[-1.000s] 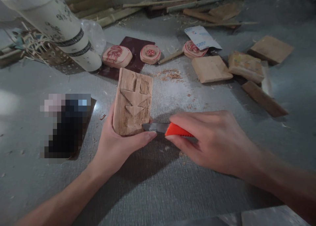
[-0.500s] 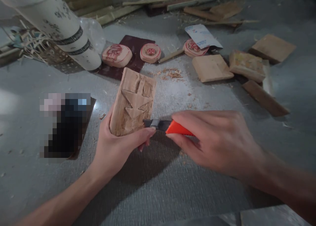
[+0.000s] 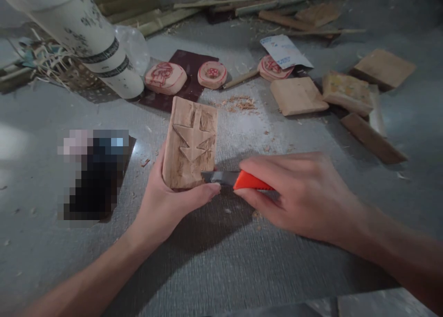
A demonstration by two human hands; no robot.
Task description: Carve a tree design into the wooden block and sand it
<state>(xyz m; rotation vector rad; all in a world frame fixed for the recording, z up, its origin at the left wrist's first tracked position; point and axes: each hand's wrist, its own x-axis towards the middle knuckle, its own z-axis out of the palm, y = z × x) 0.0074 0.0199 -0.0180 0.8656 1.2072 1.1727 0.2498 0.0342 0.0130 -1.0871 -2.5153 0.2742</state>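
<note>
My left hand is wrapped round the lower part of a carved wooden block, held tilted up above the table. A raised double-arrow shape pointing downward stands out on its face. My right hand grips the orange handle of a utility knife. Its dark blade reaches left and meets the block's lower right corner, close above my left thumb. The left fingers behind the block are mostly hidden.
Two pieces with red drawings lie on a dark sheet. Loose wood blocks are on the right. A tall patterned cup stands at the left, behind a blurred-out dark object. Shavings and bamboo strips lie farther back.
The wooden block has turned slightly more upright, and its lower end has shifted right with my left hand. The knife blade stays at its lower right corner, with the right hand nearly still.
</note>
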